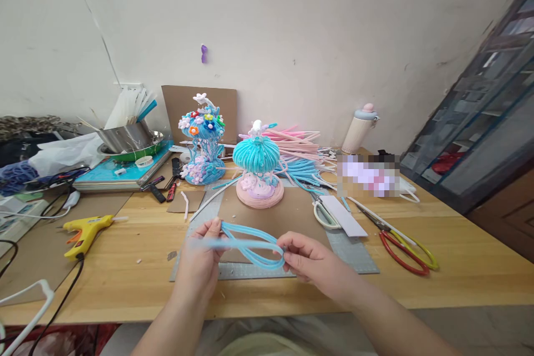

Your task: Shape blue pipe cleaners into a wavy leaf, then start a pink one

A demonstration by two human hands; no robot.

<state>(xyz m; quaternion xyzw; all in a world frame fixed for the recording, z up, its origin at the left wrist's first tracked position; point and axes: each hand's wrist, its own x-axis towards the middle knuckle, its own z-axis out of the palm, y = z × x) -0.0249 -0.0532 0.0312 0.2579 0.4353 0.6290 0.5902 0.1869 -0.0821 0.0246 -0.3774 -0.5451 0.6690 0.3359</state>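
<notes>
Blue pipe cleaners (250,243), looped, stretch above the grey cutting mat (354,258), from the left hand (202,247), pinching one end, across to the right hand (307,257), clamped on the other! One strand blurs before the left wrist; fingers hide the gripped parts.

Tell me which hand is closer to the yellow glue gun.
Left. Your left hand is to the right of the glue gun, at one end of the blue loops; your right hand is farther right, at their other end.
</notes>
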